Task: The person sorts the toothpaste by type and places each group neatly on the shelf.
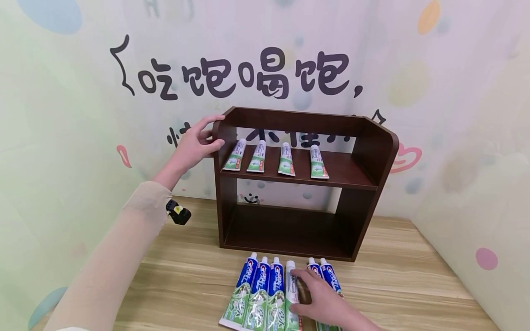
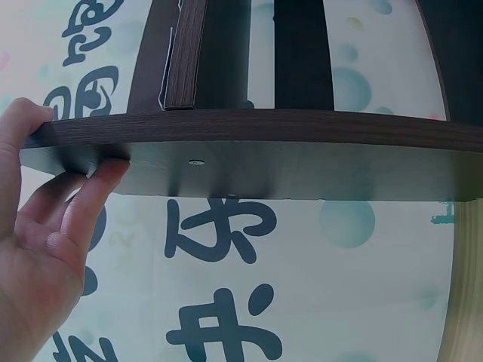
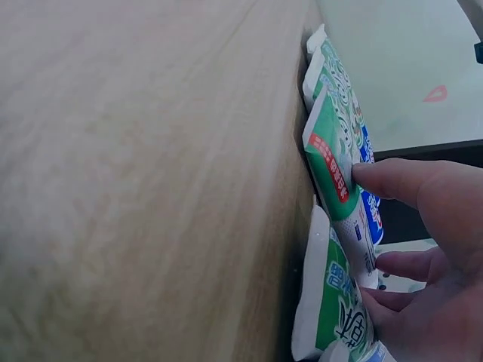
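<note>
My left hand (image 1: pixel 196 143) grips the upper left side panel of a dark brown two-tier shelf (image 1: pixel 306 180); in the left wrist view, thumb and fingers (image 2: pixel 94 200) lie on opposite faces of the panel. Below the shelf, my right hand (image 1: pixel 320 296) has its thumb and fingertips against a white-and-green toothpaste tube (image 1: pixel 291 289) lying on the table. The right wrist view shows that toothpaste tube (image 3: pixel 332 158) between thumb and fingers, its crimped end towards the camera. Blue-and-green toothpaste tubes (image 1: pixel 258 294) lie close on its left; two more (image 1: pixel 330 276) lie on its right, partly behind the hand.
On the upper tier several small white-and-green toothpaste tubes (image 1: pixel 285 159) lie spaced apart, caps to the back. The lower tier (image 1: pixel 285 230) holds nothing visible. Beneath is a wood-grain table (image 1: pixel 414 276); a printed wall covering (image 1: pixel 256 27) stands close behind the shelf.
</note>
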Available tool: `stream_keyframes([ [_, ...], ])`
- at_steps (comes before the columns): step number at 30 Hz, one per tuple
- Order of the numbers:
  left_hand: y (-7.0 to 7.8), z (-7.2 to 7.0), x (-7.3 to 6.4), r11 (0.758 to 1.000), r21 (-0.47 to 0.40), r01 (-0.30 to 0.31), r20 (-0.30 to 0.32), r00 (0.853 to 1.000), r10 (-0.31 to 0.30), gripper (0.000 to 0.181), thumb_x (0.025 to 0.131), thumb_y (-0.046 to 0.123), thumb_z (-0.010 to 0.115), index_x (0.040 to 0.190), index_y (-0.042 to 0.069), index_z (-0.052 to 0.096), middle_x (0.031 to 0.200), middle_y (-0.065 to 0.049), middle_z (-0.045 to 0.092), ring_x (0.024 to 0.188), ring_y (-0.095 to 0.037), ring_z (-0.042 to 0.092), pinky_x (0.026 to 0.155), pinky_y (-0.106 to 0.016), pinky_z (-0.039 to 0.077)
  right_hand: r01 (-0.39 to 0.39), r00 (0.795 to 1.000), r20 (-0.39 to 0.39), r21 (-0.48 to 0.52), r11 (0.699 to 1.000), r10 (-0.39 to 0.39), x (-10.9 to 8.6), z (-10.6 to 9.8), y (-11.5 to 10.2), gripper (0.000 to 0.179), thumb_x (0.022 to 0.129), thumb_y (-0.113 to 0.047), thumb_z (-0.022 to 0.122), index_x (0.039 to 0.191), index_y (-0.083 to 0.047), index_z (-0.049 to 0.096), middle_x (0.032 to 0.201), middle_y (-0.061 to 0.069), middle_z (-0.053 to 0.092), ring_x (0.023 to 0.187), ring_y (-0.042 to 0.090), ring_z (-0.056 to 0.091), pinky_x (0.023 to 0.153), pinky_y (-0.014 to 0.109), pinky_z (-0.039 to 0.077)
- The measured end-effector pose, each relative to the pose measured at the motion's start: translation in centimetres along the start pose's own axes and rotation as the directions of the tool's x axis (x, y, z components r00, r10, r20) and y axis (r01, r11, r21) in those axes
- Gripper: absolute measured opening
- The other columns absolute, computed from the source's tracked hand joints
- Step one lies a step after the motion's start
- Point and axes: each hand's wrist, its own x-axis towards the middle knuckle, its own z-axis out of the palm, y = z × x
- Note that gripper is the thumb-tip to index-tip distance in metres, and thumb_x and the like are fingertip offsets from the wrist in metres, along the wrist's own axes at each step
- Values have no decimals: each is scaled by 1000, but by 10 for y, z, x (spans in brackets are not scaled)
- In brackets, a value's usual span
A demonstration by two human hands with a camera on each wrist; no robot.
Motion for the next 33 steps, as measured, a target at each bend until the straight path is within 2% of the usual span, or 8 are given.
stream_keyframes([
  [6,0,0,0,1000,-6,-4,-2,1000,4,57,93,15,66,145,31,46,134,-15,60,107,-28,68,73,-26,60,11,1000,16,-1,1000,-11,3,1,1,85,78,-46,79,145,-8,45,145,19,51,131,46,49,100,65,44],
  [15,-2,-1,1,1000,-12,-7,-1,1000,7,57,93,15,65,145,29,46,135,-18,59,109,-34,67,73,-25,60,-83,996,11,-17,996,83,7,8,-8,87,74,-41,83,146,-13,43,143,23,50,132,50,45,99,70,41],
  [18,-2,-1,1,1000,-15,-5,2,1000,5,57,93,14,65,145,29,46,136,-19,58,110,-35,66,73,-26,60,-99,995,13,-23,995,100,9,8,-10,88,72,-39,85,146,-13,43,142,24,51,129,49,47,97,69,43],
  [21,-2,0,1,1000,-21,-4,5,1000,4,57,93,14,65,145,29,45,137,-19,58,110,-35,66,73,-26,60,-96,995,25,-1,995,96,9,8,-11,88,73,-34,85,146,-10,42,137,21,54,119,41,56,94,63,49],
  [28,-1,-1,0,1000,-17,-3,8,1000,3,57,93,18,66,144,32,46,137,-19,58,110,-35,66,74,-27,60,-93,996,20,52,994,92,12,9,-13,86,71,-28,86,144,-9,45,134,18,56,117,37,58,95,61,49],
  [30,-1,-1,0,1000,-17,-3,9,1000,3,57,93,17,66,145,31,46,136,-18,58,110,-35,66,75,-28,60,-96,995,26,60,994,95,13,8,-13,85,70,-27,86,143,-11,46,126,14,59,111,31,59,91,57,52],
  [33,-1,-1,0,1000,-17,-1,12,1000,1,58,94,16,66,145,31,45,136,-17,59,109,-33,66,77,-29,60,-75,996,52,64,995,72,13,6,-13,83,69,-23,85,142,-12,46,114,10,62,98,22,60,77,43,55],
])
